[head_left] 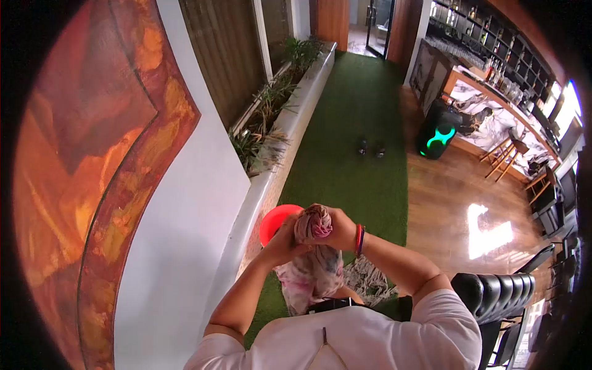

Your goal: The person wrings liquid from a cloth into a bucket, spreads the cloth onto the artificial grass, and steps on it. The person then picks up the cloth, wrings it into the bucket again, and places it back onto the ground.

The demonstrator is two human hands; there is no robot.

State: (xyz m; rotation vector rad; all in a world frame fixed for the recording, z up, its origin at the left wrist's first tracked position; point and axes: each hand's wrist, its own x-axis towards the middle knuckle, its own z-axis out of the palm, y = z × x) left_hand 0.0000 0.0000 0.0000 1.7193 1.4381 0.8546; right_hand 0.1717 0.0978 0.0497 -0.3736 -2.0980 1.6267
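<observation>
In front of my chest, both hands are wrapped around a bunched, twisted cloth (314,224) in beige and pink. My left hand (285,244) is closed on its left side, and my right hand (343,228), with bands at the wrist, grips it from the right. Just beyond my left hand is a red round basin or bucket (275,223), partly covered by my hands; its contents are hidden. Below the hands lies patterned pinkish fabric (308,279); whether it joins the held cloth or is clothing, I cannot tell. Shaggy grey material (369,280) lies to its right.
A green carpet strip (351,105) runs toward a glass door (377,28). Plants (271,102) fill a low white planter on the left. A pair of dark shoes (370,148) sits on the carpet. To the right are a lit speaker (439,132), bar stools (507,154) and a black padded seat (496,297).
</observation>
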